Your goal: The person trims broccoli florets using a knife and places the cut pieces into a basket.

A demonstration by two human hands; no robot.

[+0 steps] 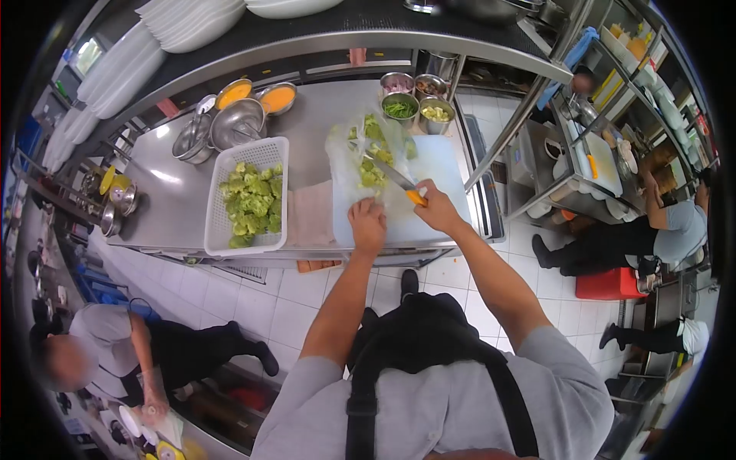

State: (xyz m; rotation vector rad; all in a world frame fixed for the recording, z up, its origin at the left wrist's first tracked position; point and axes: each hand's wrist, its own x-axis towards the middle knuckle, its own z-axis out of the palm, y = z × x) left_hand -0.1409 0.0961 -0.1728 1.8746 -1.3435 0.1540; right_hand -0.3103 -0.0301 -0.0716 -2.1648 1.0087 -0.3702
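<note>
My right hand [438, 210] is wrapped round the orange handle of a kitchen knife [392, 172]. Its blade points away to the left, over a clear plastic bag [345, 153]. Green broccoli pieces [372, 146] show in the bag, which lies on a pale blue-white cutting board [437, 165]. At the near edge of the bag, my left hand [368, 227] has its fingers curled and pressed onto the plastic. Left of the board stands a white perforated basket [282, 192] full of broccoli florets [249, 201]. A pinkish cloth [310, 211] lies between basket and board.
Several metal pots with chopped ingredients, one of them greens [399, 106], stand behind the board. Metal bowls, including one of orange liquid [277, 98], sit back left. A steel shelf [345, 42] overhangs the counter. Co-workers stand left [115, 345] and right [682, 230].
</note>
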